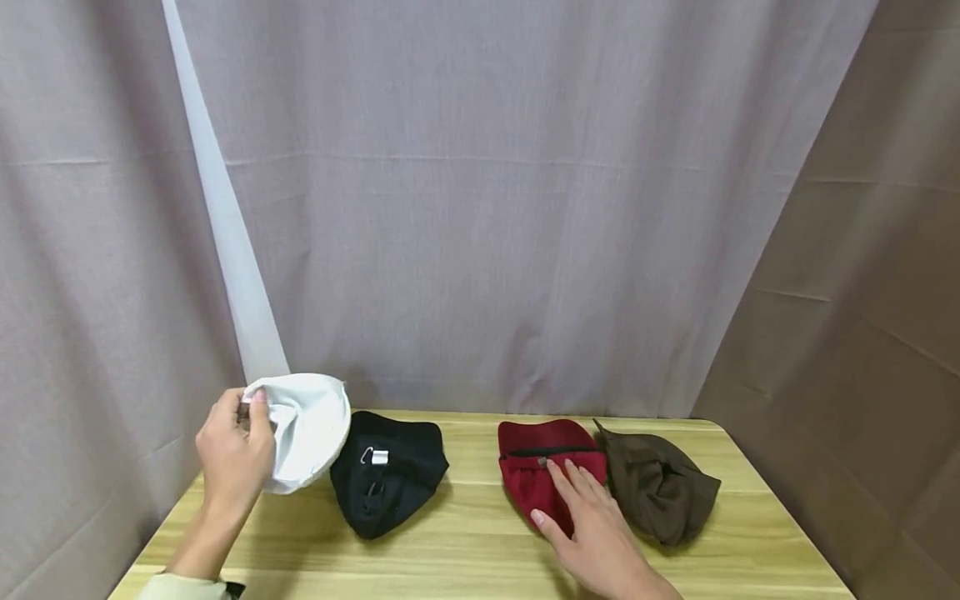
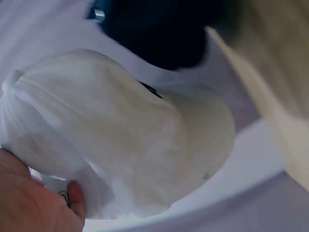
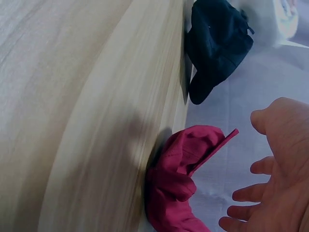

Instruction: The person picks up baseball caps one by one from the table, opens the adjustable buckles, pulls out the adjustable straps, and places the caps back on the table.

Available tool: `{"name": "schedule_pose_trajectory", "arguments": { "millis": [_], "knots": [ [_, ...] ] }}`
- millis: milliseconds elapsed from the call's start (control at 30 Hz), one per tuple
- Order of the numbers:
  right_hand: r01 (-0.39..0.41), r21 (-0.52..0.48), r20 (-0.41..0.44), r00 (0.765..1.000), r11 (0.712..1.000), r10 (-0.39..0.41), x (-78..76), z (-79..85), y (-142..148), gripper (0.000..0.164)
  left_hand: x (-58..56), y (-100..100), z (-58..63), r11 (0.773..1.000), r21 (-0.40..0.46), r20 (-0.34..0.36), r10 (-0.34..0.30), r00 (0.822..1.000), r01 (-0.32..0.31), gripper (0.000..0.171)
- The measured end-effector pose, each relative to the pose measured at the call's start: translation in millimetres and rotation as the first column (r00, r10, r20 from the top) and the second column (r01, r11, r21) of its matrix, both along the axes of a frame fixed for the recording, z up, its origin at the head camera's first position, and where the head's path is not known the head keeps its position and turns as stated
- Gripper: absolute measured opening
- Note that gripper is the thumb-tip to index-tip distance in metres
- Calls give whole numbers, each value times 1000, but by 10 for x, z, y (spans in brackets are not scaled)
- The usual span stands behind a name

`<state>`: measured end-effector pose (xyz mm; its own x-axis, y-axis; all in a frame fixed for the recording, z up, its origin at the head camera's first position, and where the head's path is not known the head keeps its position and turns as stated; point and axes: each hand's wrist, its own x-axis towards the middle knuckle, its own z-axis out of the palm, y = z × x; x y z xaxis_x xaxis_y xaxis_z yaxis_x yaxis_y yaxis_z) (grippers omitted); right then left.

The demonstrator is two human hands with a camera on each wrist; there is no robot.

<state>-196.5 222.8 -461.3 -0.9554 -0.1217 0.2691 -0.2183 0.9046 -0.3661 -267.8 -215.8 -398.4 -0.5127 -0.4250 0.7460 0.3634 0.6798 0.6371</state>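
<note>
My left hand (image 1: 240,454) pinches the back edge of a white baseball cap (image 1: 315,425), held up off the table at the left. In the left wrist view the cap's crown and rounded brim (image 2: 207,135) show, with small dark marks on it. Just right of it lies a black cap (image 1: 405,492) with a light buckle or tag. A dark red cap (image 1: 540,435) sits farther right, and above it my right hand (image 1: 600,533) hovers with spread fingers. The right wrist view shows a gap between those fingers and the red cap (image 3: 176,188).
A dark brown cap (image 1: 663,492) lies against the red cap's right side. All stand on a light wood-grain table (image 1: 465,550). Grey curtains (image 1: 480,250) hang behind the table and on both sides, with a pale gap (image 1: 225,200) at the left.
</note>
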Motion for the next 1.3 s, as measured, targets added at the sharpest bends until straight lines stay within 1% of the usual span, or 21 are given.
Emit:
{"name": "schedule_pose_trajectory", "arguments": {
  "millis": [67,100,200,233,300,367,467,567,700,800,867,933,1000,1100,1200,1300],
  "knots": [
    [-3,1,-4,1000,1000,3,-1,-3,-6,74,19,147,99,1000,17,-78,-25,997,26,15],
    [-4,-1,-2,1000,1000,4,0,-5,-10,74,23,223,143,999,14,-118,-45,992,47,14],
    [1,-6,15,1000,1000,-1,7,-11,-29,74,39,475,247,992,-21,-207,-125,970,124,10],
    [2,-10,20,1000,1000,-2,11,-13,-35,74,41,565,270,988,-38,-228,-156,961,152,9],
    [6,-16,23,1000,1000,-5,18,-13,-47,73,37,750,295,976,-76,-247,-218,944,206,8],
    [8,-15,19,1000,1000,-7,21,-8,-56,72,22,938,288,962,-114,-242,-270,932,248,6],
    [6,-8,6,1000,1000,-6,21,8,-71,72,-8,1197,236,939,-162,-211,-334,919,304,7],
    [-6,-9,-2,1000,1000,6,17,19,-100,72,-15,1408,141,917,-187,-163,-382,910,352,8],
    [-26,-28,-8,1000,999,26,18,21,-151,73,13,1610,-50,888,-218,-100,-432,896,404,6],
    [-33,-37,-9,999,999,33,23,22,-178,74,46,1721,-206,870,-275,-70,-442,894,409,4],
    [-40,-44,-4,999,998,40,26,22,-188,74,74,1774,-296,859,-315,-53,-440,897,403,4],
    [-50,-51,1,999,997,50,26,20,-194,73,101,1813,-361,849,-354,-33,-430,902,392,4],
    [-58,-58,3,998,997,59,22,11,-196,73,122,1839,-405,837,-377,-1,-429,903,397,5],
    [-64,-61,-6,998,996,64,16,-4,-200,72,142,1859,-434,816,-400,54,-434,899,418,7],
    [-59,-62,-24,998,996,57,12,-16,-222,70,146,1856,-440,797,-390,122,-452,884,461,8],
    [-43,-60,-40,998,997,41,7,-20,-255,69,146,1841,-445,776,-368,200,-473,858,513,8]
  ]
}}
